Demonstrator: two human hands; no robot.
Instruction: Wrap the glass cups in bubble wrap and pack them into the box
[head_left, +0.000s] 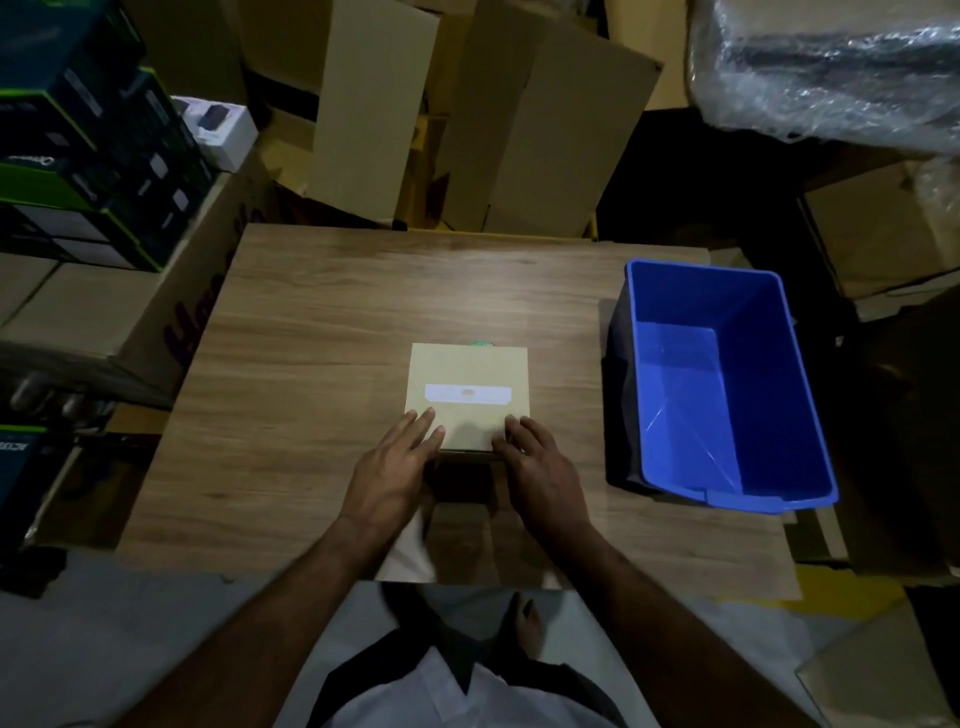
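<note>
One closed cardboard box (467, 397) is being seen on the wooden desk (311, 322), lying nearer the desk's front edge than its back edge and roughly midway between the left and right edges. One white strip of tape or label (467, 393) is being shown across the lid. A small green object (480, 343) is just being glimpsed behind the box's far edge; what it is cannot be told.

Two bare hands are being laid on the near part of the lid. The left hand (395, 462) is being held flat and open, its fingers (423, 423) spread over the lid's near left corner. The right hand (535, 467) is likewise being kept open, its fingers (511, 431) pressed on the near right corner. Nothing is being gripped by either hand.

One blue plastic bin (727, 384) is being seen toward the desk's right edge, well apart from the box, with nothing visible inside it.

No glass cups are being shown; whether any are inside the closed box cannot be told. One bundle of clear plastic wrap (831, 73) is being seen beyond the desk's far right corner. Flattened cartons (467, 119) are being leaned behind the back edge, and one stack of dark printed boxes (88, 135) is being seen off the far left corner.
</note>
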